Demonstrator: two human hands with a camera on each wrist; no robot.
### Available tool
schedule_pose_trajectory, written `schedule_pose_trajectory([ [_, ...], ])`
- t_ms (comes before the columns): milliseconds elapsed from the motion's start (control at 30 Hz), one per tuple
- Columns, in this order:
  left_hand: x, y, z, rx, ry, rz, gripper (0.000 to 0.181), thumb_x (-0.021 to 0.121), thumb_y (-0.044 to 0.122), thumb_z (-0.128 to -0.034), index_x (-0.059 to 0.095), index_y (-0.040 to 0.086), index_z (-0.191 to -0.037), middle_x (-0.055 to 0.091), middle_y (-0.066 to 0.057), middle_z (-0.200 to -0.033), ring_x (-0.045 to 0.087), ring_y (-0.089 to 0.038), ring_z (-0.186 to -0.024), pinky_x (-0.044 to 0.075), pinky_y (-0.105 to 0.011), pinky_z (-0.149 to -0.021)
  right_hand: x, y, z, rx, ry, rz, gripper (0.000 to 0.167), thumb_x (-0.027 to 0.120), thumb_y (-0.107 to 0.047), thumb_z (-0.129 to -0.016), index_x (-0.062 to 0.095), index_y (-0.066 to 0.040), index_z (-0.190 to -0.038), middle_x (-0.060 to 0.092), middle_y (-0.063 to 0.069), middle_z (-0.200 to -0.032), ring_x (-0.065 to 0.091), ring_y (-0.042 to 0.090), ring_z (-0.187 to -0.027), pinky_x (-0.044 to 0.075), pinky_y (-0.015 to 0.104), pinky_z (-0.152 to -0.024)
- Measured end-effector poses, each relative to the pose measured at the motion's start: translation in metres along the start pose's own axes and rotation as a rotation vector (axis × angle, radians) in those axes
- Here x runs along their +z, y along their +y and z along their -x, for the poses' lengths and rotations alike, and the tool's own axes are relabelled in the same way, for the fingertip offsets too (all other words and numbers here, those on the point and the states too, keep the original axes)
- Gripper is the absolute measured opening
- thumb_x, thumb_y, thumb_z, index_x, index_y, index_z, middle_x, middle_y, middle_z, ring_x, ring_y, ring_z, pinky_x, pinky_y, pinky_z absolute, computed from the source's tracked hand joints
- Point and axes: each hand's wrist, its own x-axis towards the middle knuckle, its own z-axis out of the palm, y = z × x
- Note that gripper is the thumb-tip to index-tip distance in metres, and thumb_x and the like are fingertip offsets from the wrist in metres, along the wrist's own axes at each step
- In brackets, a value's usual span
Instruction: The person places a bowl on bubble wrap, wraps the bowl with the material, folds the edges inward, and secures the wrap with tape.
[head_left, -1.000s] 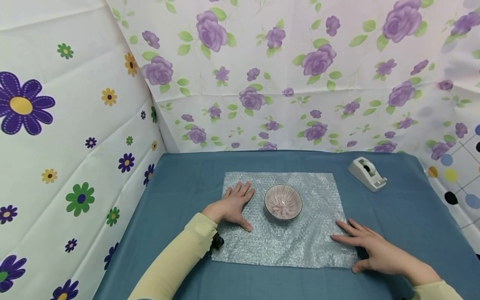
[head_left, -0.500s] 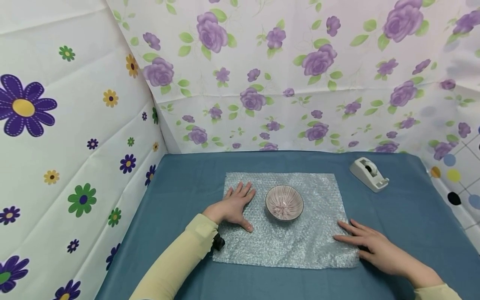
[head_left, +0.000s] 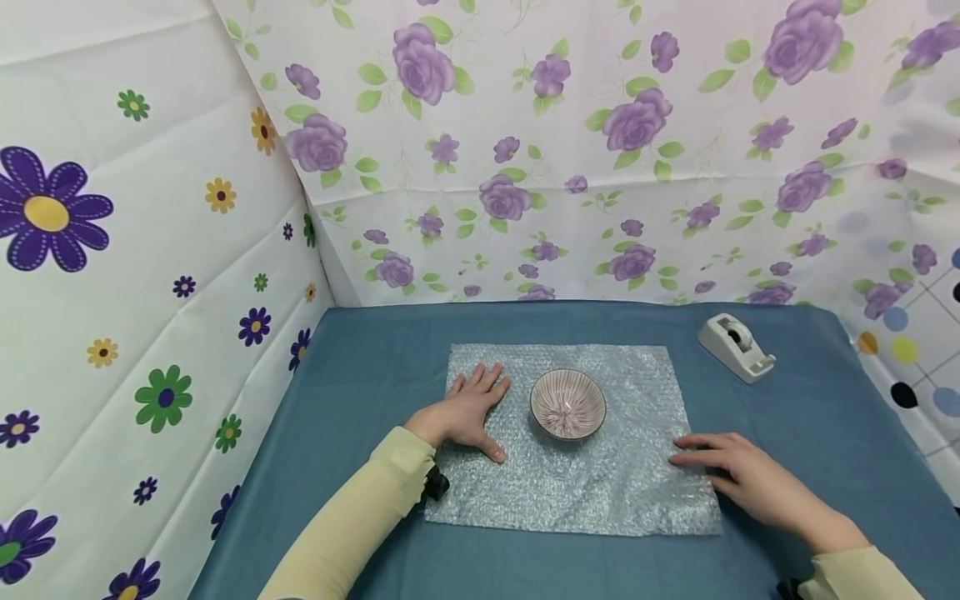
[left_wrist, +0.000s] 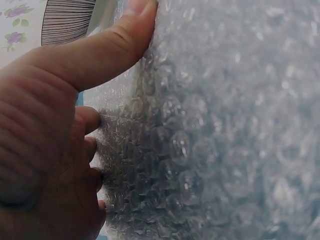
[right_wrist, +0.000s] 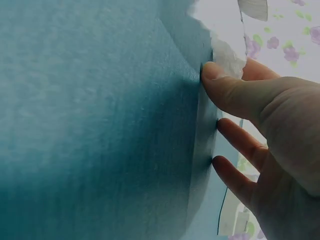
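Observation:
A sheet of bubble wrap (head_left: 600, 492) lies flat on the blue-covered table. On it, a little above centre, a small bowl (head_left: 567, 406) with reddish radiating stripes stands upright. My left hand (head_left: 467, 414) rests spread on the sheet's left side, apart from the bowl; in the left wrist view its thumb (left_wrist: 112, 50) lies along the bubbles. At the right edge is my right hand (head_left: 750, 479), index and middle fingertips on the sheet, thumb at its border. The right wrist view shows the thumb (right_wrist: 235, 92) low against the tablecloth; whether it is beneath the sheet I cannot tell.
A white tape dispenser (head_left: 737, 348) stands at the back right, beyond the sheet's corner. Blue cloth (head_left: 375, 367) covers the table. Flowered curtains (head_left: 450, 167) hang behind it and on the left, with a dotted cloth (head_left: 915, 367) on the right.
My right hand's spread fingers have drawn closer together, and its thumb has moved from the sheet's lower right corner up along the right edge. Left hand, bowl and sheet stay put.

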Motion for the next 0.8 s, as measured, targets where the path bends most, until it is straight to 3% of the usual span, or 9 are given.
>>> schedule_pose_trajectory([
  [367, -0.001, -0.002, 0.000, 0.001, -0.005, 0.007, 0.131, 0.092, 0.061, -0.0777, 0.015, 0.016, -0.174, -0.005, -0.009, -0.180, -0.010, -0.034, -0.164, -0.001, -0.060, -0.130, -0.002, 0.005, -0.017, 0.070, 0.012, -0.052, 0.056, 0.075, 0.011, -0.092, 0.077, -0.031, -0.130, 0.069, 0.001, -0.136, 0.061, 0.038, -0.127, 0.049, 0.064, -0.101],
  [800, 0.000, -0.001, -0.001, -0.006, -0.007, -0.011, 0.132, 0.091, 0.063, -0.0775, 0.014, 0.017, -0.174, -0.006, -0.007, -0.180, -0.010, -0.034, -0.164, 0.000, -0.059, -0.130, 0.002, 0.011, -0.022, 0.114, 0.071, -0.106, 0.052, 0.076, 0.010, -0.092, 0.079, -0.029, -0.126, 0.073, 0.000, -0.130, 0.063, 0.039, -0.124, 0.047, 0.066, -0.102],
])
